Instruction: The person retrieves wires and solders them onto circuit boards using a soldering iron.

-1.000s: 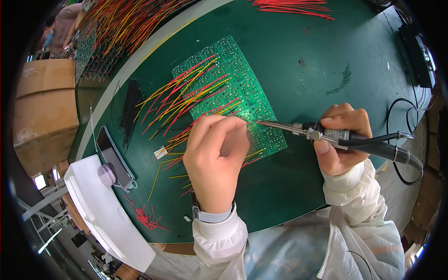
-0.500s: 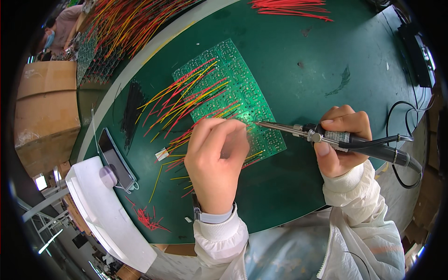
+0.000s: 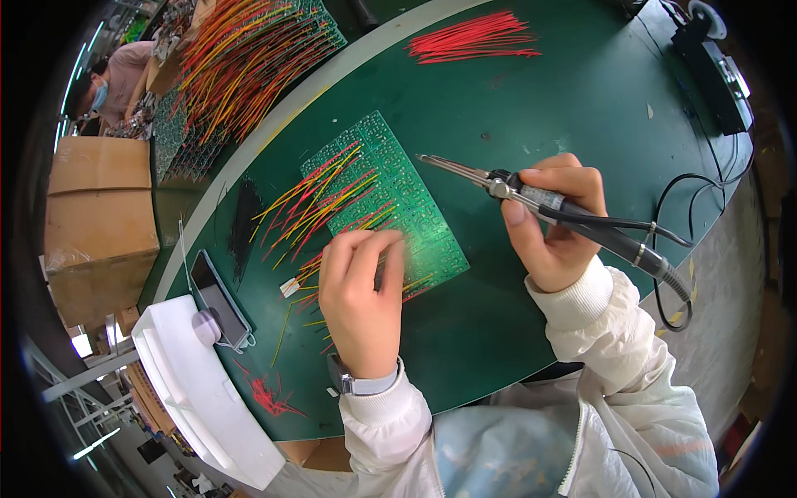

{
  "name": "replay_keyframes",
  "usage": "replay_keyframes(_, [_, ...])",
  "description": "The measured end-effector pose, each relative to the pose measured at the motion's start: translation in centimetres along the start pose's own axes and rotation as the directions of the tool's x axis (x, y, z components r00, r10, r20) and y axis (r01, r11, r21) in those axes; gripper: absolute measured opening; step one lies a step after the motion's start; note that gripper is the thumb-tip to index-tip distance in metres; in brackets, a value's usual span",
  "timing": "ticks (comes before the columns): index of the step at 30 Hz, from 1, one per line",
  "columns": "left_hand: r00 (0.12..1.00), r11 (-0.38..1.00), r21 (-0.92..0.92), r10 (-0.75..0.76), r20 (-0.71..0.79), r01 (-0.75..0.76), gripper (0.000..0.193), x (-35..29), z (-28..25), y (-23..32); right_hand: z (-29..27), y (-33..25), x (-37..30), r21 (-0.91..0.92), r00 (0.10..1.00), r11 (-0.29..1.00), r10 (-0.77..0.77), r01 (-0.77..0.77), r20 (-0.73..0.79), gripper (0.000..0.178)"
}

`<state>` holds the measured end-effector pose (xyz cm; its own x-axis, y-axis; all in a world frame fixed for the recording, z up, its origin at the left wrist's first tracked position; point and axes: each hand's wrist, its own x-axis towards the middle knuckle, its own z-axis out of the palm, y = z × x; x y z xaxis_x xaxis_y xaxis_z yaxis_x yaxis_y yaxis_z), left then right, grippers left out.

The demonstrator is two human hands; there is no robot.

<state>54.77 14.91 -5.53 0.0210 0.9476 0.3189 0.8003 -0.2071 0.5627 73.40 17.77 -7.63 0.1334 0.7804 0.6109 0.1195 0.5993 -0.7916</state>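
My right hand (image 3: pixel 558 217) grips a soldering iron (image 3: pixel 531 197) with a black handle and metal fittings. Its tip points up and left, raised off the green circuit board (image 3: pixel 415 217). Over the board's lower left part is my left hand (image 3: pixel 362 286), fingers bent down; the fingertips are smeared by motion, so whether they hold a wire cannot be made out. Red and yellow wires (image 3: pixel 320 207) run in rows from the board's left side out over the table, some of them passing behind my left hand. A small white piece (image 3: pixel 289 287) lies beside that hand.
A bundle of red wires (image 3: pixel 473 37) lies at the far edge, black wires (image 3: pixel 244 220) at the left. A phone (image 3: pixel 220 300) leans by a white foam block (image 3: pixel 199 390). Red scraps (image 3: pixel 270 397) lie nearby. Wired boards (image 3: pixel 257 62) and a person (image 3: pixel 124 75) are beyond; a cord trails right.
The soldering iron's tip has lifted off the board and swung up and left with my right hand. My left hand has shifted slightly left, away from the spot where the tip was.
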Motion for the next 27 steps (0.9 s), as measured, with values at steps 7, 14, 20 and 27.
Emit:
replay_keyframes(7, [0.991,1.0,0.008,-0.013,-0.134,0.014,0.014,2.3,-3.3,1.9,0.3,0.4,1.3,-0.08,0.986,0.989,0.116,-0.126,-0.116,0.024])
replay_keyframes(14, [0.788,0.844,-0.103,0.529,0.314,-0.526,0.007,14.8,1.7,9.6,0.0,1.5,1.3,-0.167,0.983,0.985,0.002,-0.033,-0.181,0.025])
replay_keyframes(20, [0.669,0.822,-0.013,0.472,0.574,-0.569,0.013,22.4,10.3,8.2,0.3,0.3,1.2,-0.096,0.991,0.991,0.084,-0.094,-0.102,0.025])
replay_keyframes(27, [0.664,0.868,-0.067,0.423,0.617,-0.492,0.009,23.3,12.9,7.1,0.3,0.9,1.2,-0.113,0.994,0.993,0.023,-0.035,-0.107,0.03])
